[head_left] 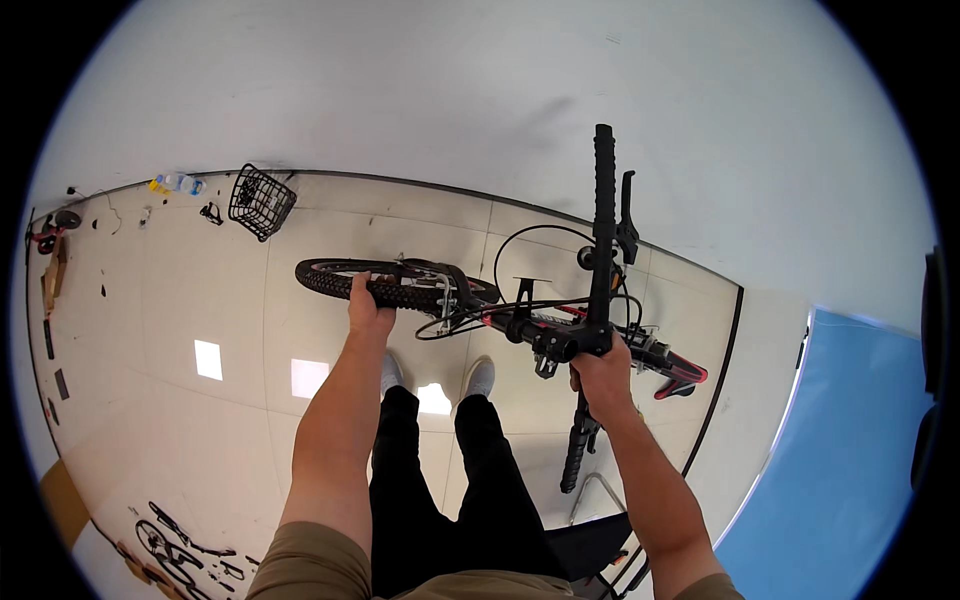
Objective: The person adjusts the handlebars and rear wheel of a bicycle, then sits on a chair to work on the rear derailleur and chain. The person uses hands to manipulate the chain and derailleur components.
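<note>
Grasping knobbly rubber tire with left hand, right hand curled around tubular handlebar, 2 ribbed grips

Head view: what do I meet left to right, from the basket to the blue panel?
Black wire basket, left hand, right shoe, right hand, bike saddle, blue panel.
</note>
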Tool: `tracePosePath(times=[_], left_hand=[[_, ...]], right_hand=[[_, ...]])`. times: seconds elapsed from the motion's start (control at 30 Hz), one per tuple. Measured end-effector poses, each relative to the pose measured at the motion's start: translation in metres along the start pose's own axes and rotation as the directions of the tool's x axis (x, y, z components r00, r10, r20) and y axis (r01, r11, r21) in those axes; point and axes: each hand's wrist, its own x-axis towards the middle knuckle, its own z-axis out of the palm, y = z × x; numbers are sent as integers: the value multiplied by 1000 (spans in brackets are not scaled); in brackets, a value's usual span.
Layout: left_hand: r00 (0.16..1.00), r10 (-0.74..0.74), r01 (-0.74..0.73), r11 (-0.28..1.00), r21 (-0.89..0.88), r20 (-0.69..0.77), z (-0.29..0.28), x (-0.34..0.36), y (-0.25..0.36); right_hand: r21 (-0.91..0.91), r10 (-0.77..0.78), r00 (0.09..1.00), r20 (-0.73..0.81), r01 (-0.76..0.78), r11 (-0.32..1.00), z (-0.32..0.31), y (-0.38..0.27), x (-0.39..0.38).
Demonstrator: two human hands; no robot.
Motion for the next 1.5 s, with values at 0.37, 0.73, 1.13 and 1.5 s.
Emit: tracePosePath(times=[0.37,0.73,1.13,1.5], left_hand=[[989,-102,72,966,250,110,10,-16,14],[985,-170,161,943,290,5,1,-7,31],[997,-48,76,703,707,-60,-60,-154,-25],[925,-173,-304,193,933,337,6,-413,-154]], right_hand=[[31,-67,998,-1,67,997,-7,-8,-12],[232,61,998,4,-60,971,-6,-9,-29],[180,38,999,-11,-35,983,9,-8,-26],[-129,-187,960,-207,163,978,35,26,23]])
